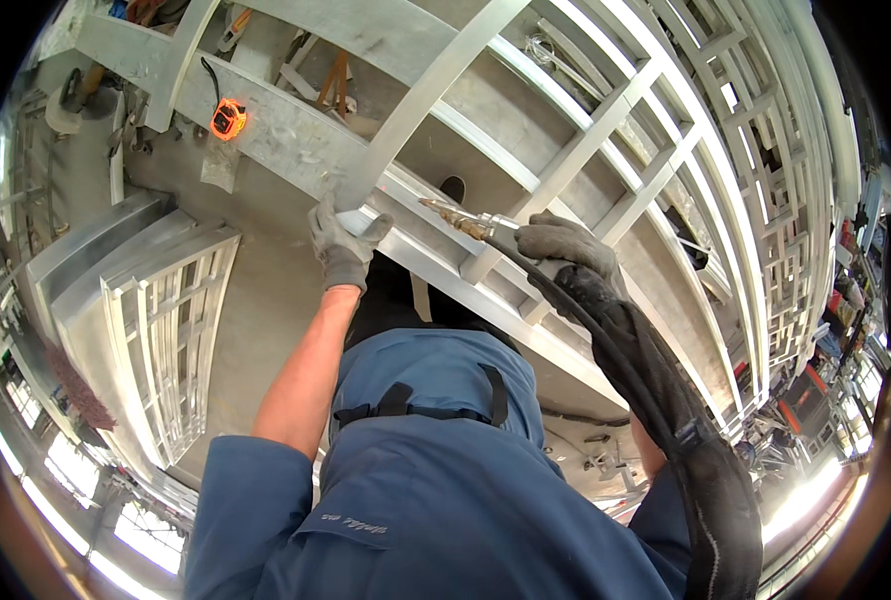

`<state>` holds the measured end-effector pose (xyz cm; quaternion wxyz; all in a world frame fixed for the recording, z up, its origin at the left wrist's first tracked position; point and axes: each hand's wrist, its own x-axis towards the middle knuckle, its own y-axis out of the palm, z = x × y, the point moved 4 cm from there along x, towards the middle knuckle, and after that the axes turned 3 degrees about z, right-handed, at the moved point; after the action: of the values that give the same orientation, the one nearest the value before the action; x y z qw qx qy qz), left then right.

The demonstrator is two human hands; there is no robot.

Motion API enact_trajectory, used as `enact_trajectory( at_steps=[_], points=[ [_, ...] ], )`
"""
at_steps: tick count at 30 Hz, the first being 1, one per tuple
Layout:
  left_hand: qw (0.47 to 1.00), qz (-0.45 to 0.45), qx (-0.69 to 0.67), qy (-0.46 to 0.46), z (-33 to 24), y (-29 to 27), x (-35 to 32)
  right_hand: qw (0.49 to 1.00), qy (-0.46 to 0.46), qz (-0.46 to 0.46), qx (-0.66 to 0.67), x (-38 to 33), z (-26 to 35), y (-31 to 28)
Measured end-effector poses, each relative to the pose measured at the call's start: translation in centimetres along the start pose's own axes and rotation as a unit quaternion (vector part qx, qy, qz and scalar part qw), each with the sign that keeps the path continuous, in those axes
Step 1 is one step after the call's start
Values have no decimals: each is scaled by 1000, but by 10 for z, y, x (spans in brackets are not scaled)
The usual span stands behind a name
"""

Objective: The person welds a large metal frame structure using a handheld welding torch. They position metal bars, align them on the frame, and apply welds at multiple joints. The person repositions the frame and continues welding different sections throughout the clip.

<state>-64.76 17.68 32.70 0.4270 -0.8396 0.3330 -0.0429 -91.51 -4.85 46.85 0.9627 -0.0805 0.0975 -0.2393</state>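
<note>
My left hand (348, 245), in a grey work glove, is at the lower end of a curved metal bar (405, 120). Its fingers and thumb are on either side of that end, seemingly gripping it. My right hand (570, 245), gloved in grey too, is closed around a welding torch (477, 224). The torch's narrow tip points left toward the bar, above the near rail (445, 265) of a large metal frame, with a gap between tip and bar. A thick black sleeved cable (655, 390) runs from the torch back along my right forearm.
An orange and black tape measure (228, 119) rests on the wide flat beam (285, 140) at the left. Curved slatted frames (765, 170) spread across the right. More metal frames (165, 310) lie on the floor (255, 330) at left. A utility knife (234, 30) lies farther off.
</note>
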Motion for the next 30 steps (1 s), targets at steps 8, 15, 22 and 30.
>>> enact_trajectory(
  at_steps=[8, 15, 22, 30],
  points=[
    [989, 16, 138, 47, -8, -8, 8, 981, 154, -121, 14, -69, -5, 27],
    [954, 88, 219, 182, -6, -25, 71, 996, 38, -78, 9, -84, 19, 21],
    [913, 97, 19, 397, -227, 78, 285, 969, 117, -215, 44, -67, 33, 33],
    [899, 408, 159, -28, -289, 224, 411, 928, 248, -280, -9, -8, 26, 50]
  ],
)
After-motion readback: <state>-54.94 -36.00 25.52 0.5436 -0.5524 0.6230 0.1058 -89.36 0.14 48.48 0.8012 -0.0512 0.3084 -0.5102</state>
